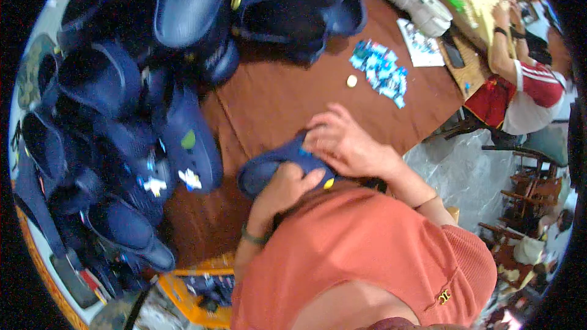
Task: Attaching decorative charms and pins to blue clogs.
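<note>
The left hand (pixel 282 188) is clasping the navy clog (pixel 287 153), toward half past seven from the blue packets (pixel 380 72); the right hand (pixel 350 145) is touching it, pinch unclear. Slack clasping could be letting it twist.

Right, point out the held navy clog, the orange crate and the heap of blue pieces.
Held navy clog (pixel 308 161): head view, on its upper.
Orange crate (pixel 176 299): head view, on its rim.
Heap of blue pieces (pixel 382 73): head view, its middle.

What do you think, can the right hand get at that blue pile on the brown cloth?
Probably yes: the right hand is at the navy clog, but only bare brown cloth seems to lie between that hand and the blue pile.
</note>
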A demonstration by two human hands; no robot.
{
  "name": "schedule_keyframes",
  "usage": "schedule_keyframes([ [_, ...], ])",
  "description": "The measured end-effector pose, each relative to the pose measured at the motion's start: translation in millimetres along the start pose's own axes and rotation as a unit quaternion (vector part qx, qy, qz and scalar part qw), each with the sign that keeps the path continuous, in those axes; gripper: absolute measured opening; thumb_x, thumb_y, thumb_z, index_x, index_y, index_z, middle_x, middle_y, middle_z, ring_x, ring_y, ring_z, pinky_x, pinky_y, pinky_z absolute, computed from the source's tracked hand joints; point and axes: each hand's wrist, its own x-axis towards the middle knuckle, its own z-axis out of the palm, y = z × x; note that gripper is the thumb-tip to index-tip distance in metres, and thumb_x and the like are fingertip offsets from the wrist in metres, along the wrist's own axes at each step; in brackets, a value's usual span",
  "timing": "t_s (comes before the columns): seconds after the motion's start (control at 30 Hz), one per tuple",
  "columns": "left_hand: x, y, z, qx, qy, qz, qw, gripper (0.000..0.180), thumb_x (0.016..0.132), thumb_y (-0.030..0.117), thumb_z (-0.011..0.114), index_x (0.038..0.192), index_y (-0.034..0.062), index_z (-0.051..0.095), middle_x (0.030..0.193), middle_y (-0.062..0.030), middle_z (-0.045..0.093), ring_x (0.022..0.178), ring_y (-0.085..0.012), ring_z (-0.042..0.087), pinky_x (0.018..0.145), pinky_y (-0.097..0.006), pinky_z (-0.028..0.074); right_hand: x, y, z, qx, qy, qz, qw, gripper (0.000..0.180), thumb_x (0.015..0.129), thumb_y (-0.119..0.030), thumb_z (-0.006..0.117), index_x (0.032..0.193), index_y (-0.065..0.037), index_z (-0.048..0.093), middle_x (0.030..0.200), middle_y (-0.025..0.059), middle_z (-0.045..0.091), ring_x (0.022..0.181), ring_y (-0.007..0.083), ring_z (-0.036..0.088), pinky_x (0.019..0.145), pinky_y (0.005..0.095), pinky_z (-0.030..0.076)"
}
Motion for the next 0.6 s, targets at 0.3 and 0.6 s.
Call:
schedule_keyframes([
  [0.3,-3,-11,4,-0.029,0.004,0.008,1.000,0.047,0.091,0.026,0.057,0.128,-0.0031,0.049,0.123,-0.0171,0.058,0.115,-0.0296,0.056,0.098,-0.040,0.042,2,-5,-3,-0.025,-0.056,-0.058,0.996,0.027,0.075,-0.003,0.059,0.101,-0.008,0.065,0.102,0.0033,0.062,0.111,0.0216,0.056,0.107,0.0622,0.023],
  [0.6,-3,12,4,-0.002,0.064,0.008,0.998,0.041,0.093,0.034,0.057,0.116,-0.0005,0.059,0.099,-0.0064,0.064,0.095,-0.0178,0.058,0.085,-0.034,0.047,-9,-11,-4,-0.030,-0.025,-0.010,0.999,0.041,0.075,-0.002,0.060,0.116,-0.007,0.061,0.114,0.0071,0.062,0.112,0.0234,0.056,0.109,0.0530,0.026],
])
